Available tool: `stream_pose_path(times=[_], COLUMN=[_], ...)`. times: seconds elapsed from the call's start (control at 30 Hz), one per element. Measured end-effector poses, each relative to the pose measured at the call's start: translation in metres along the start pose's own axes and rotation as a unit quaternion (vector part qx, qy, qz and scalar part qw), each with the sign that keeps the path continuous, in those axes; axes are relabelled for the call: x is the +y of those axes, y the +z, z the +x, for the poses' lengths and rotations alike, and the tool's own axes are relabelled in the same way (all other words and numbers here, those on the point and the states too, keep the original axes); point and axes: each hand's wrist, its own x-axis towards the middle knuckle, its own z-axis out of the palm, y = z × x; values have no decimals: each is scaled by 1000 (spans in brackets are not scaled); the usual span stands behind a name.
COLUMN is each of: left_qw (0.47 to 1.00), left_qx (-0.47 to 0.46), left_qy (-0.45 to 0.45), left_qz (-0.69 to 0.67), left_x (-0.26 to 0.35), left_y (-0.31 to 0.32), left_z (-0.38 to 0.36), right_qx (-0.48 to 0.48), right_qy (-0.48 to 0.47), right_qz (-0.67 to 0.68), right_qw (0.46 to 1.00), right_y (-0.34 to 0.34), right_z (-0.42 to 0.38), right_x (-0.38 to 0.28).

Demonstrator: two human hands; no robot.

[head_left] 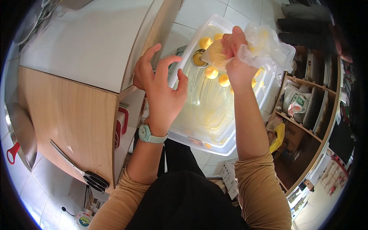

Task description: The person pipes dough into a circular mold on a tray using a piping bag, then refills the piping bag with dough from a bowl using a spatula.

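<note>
My right hand [234,50] is closed around a piping bag [216,56] filled with a pale yellow mixture. The bag's loose plastic top [268,46] spreads out to the right of the fist. Its tip meets a small round metal cup or ring [199,58] with yellow inside. Underneath is a translucent plastic tub [184,132], lined with smeared film. Several yellow piped mounds, one of them a mound [211,72] near the tip, sit in it. My left hand [163,82] hovers by the tub's left rim, fingers spread, holding nothing.
A wooden cabinet with a white top [84,42] stands close on the left, with scissors [94,178] on its wooden side. To the right is a shelf unit [310,126] with trays, bags and a yellow plastic bag [278,137]. A white box [230,178] lies below the tub.
</note>
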Motion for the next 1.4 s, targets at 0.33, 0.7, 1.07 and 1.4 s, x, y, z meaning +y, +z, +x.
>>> stream_pose_path(times=[0.33, 0.7, 1.07, 1.4], left_qw=[975, 942, 953, 911], left_qx=[-178, -248, -273, -378], left_qy=[73, 99, 91, 86], left_qz=[112, 203, -99, -143], left_x=[15, 18, 51, 94], left_y=[7, 48, 8, 73], left_z=[26, 42, -1, -90], right_qx=[393, 478, 565, 618], right_qy=[253, 211, 225, 198], right_qz=[416, 389, 334, 337], right_qw=[780, 759, 720, 682], right_y=[-63, -185, -253, -272], right_z=[6, -49, -114, -142], right_x=[-37, -46, -60, -71])
